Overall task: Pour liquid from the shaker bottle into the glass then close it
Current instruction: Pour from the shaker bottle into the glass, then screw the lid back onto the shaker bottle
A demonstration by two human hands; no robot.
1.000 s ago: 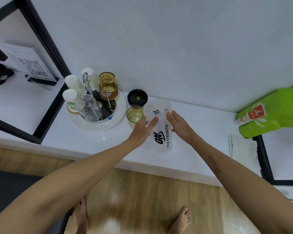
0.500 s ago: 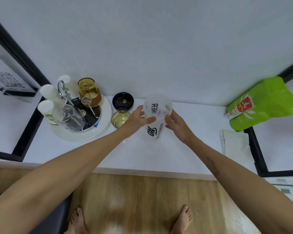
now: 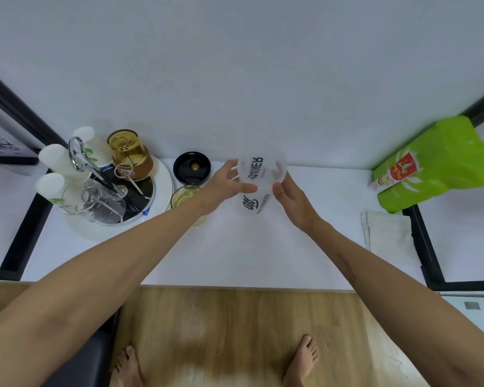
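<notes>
I take the shaker bottle (image 3: 259, 188) as the reference landmark: it stands upright on the white counter (image 3: 235, 252), translucent, with black lettering on its wall and its open mouth facing the camera. My left hand (image 3: 224, 188) closes on the bottle from its left side, thumb tip pressed against the wall just under the rim and fingers curled around the far side. My right hand (image 3: 291, 202) closes on it from the right, thumb against the wall below the rim; its remaining fingers are hidden behind the bottle, so I cannot tell how far they wrap. The bottle therefore sits between both hands, touching each. The glass (image 3: 185, 197), holding yellow liquid, stands just left of the bottle and is partly covered by my left forearm. One black lid (image 3: 192, 167) lies flat on the counter left of the bottle and behind the glass, separate from the bottle. Farther left of the bottle I count one round white tray (image 3: 162, 188) carrying one inverted amber glass (image 3: 130, 155), one clear glass (image 3: 101, 202) and three white tubes (image 3: 52, 157). Well to the right of the bottle I count one green bag (image 3: 442, 163) and one folded white cloth (image 3: 389, 236).
</notes>
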